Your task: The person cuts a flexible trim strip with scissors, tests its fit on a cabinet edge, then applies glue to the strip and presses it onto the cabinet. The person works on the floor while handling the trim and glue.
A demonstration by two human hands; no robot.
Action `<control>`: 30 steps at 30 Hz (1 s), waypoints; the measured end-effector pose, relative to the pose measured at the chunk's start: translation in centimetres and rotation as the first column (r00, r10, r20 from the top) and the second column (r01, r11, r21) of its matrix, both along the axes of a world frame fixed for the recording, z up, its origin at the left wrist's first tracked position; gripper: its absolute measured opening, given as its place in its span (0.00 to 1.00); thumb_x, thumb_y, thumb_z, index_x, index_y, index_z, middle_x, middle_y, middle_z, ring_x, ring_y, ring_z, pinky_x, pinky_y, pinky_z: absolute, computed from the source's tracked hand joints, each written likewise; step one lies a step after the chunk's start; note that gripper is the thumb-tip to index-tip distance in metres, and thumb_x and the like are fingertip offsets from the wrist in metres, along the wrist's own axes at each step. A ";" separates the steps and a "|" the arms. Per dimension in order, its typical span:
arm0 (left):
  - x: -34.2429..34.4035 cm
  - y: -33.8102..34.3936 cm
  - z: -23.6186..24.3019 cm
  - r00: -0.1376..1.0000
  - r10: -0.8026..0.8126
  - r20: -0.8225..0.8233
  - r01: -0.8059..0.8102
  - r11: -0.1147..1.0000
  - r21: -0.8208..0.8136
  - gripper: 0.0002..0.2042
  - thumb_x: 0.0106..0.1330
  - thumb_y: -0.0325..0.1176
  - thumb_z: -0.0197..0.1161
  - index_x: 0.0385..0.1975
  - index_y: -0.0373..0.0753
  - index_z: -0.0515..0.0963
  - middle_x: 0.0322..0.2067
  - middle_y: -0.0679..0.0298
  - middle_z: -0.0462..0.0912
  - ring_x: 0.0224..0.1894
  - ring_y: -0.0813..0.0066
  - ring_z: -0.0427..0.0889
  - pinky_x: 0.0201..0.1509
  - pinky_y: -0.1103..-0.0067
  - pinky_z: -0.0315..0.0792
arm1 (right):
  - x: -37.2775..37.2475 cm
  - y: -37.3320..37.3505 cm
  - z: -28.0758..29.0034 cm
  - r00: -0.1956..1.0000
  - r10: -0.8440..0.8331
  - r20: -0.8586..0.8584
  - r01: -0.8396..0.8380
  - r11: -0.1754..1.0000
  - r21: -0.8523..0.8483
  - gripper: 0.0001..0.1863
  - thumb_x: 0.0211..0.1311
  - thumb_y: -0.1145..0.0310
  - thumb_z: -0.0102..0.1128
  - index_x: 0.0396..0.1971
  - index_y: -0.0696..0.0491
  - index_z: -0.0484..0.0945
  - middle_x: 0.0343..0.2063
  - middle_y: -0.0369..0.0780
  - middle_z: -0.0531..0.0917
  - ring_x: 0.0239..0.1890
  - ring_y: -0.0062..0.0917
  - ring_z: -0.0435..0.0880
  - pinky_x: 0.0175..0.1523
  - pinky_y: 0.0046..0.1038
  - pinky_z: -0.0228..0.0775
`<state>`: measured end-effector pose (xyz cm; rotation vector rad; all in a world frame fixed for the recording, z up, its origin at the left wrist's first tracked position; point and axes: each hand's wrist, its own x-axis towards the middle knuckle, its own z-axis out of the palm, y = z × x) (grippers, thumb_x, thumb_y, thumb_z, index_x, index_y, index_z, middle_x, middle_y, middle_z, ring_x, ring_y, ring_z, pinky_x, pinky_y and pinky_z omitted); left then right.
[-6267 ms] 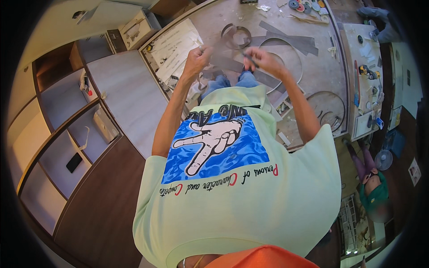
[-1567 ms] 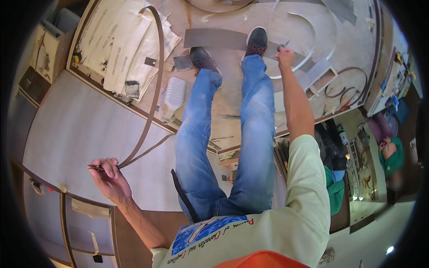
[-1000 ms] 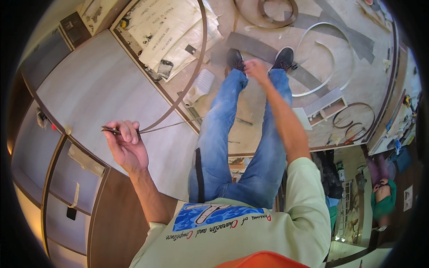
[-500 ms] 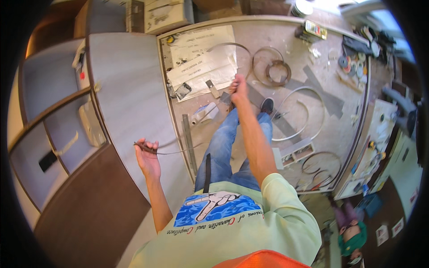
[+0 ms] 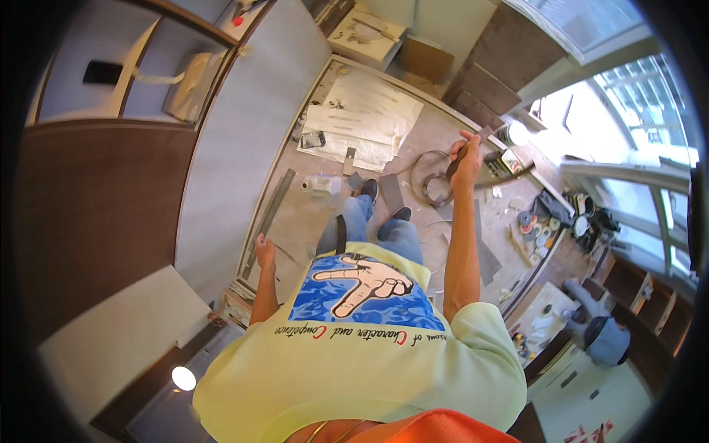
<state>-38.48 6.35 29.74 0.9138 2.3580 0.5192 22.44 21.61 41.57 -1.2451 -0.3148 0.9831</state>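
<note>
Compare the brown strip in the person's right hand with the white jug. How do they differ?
The strip is dark brown; the jug is white. The strip is thin and curved; the jug is bulky with a narrower neck. The strip is held up in the right hand; the jug rests on the floor.

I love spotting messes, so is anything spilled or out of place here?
The white jug near the shoes looks odd: it seems to lie on its side instead of standing. I see no spill there.
</note>
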 end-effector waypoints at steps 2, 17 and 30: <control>2.0 -0.7 0.2 0.998 -0.041 -0.038 0.045 0.991 0.122 0.20 0.68 0.35 0.56 0.59 0.35 0.74 0.54 0.50 0.79 0.57 0.59 0.77 0.60 0.70 0.69 | -1.7 -0.6 2.8 0.967 0.197 0.162 -0.202 0.979 0.013 0.25 0.78 0.50 0.39 0.46 0.57 0.77 0.17 0.33 0.75 0.20 0.14 0.68 0.28 0.18 0.60; 18.2 32.1 24.5 0.010 -0.417 0.909 -0.522 0.773 0.360 0.26 0.75 0.55 0.47 0.59 0.40 0.69 0.43 0.60 0.81 0.42 0.67 0.81 0.48 0.74 0.75 | -16.6 2.3 5.8 -0.015 0.937 0.350 -0.926 0.118 -0.357 0.23 0.77 0.54 0.42 0.43 0.57 0.81 0.26 0.36 0.80 0.31 0.19 0.78 0.40 0.21 0.69; 6.9 31.8 35.7 0.453 -0.669 0.589 -0.452 0.398 0.799 0.22 0.76 0.48 0.52 0.61 0.40 0.69 0.32 0.71 0.74 0.26 0.86 0.71 0.28 0.88 0.66 | -19.8 11.3 -1.7 -0.070 0.919 0.388 -0.942 0.067 -0.329 0.21 0.76 0.54 0.43 0.41 0.56 0.81 0.24 0.36 0.81 0.29 0.20 0.80 0.38 0.23 0.73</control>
